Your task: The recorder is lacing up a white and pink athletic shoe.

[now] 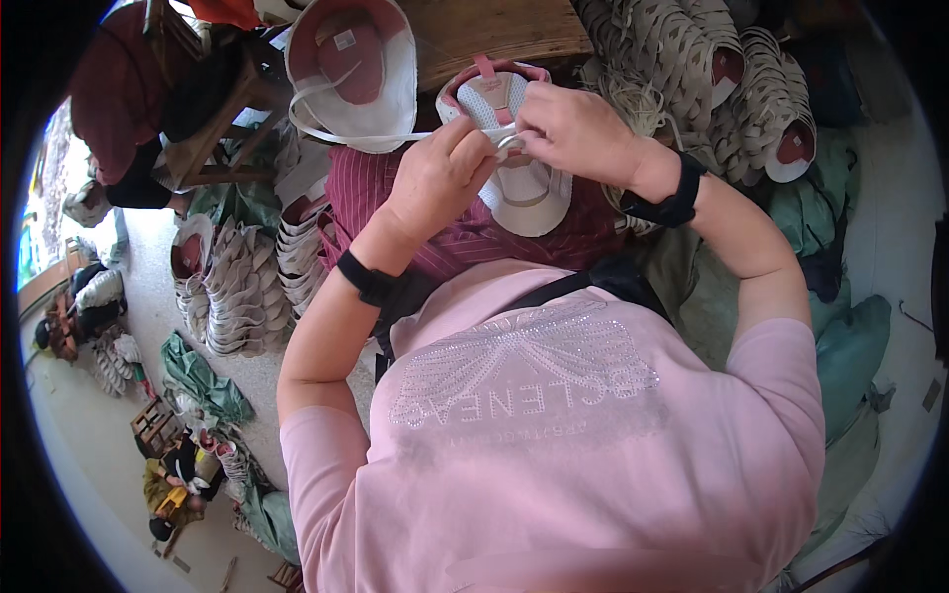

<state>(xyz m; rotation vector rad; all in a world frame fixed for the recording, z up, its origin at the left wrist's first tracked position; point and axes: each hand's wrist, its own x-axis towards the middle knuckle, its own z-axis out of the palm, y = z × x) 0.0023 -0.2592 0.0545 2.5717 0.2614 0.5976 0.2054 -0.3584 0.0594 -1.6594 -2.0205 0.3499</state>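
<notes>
Clamped on a white lace (386, 138) with the left hand (435, 173), thumb against fingers, at the left side of a pale shoe upper (531, 210) lined in dusky pink; pinched together likewise with the right hand (583, 128), over the upper's right side, seemingly on the same lace. In each grip, closed fingertips; cannot tell exactly which strand on the right. Centred between and below both hands at the upper, with neither clearly nearer; with its long axis pointing away from the body, toe end closest, collar and pull tab farthest, and the lace stretched crosswise to the left. Directly under the upper, striped maroon cloth (356, 193).

Far left of the upper, a person in dark red (119, 89), other people (176, 494) farther back, a wooden stool (232, 128) and stacked uppers (242, 287) on a pale floor. Just left, another white upper (390, 59); beyond, a wooden table (504, 40). To the right, more nested uppers (682, 59) and, farther right, green sacks (850, 341).
</notes>
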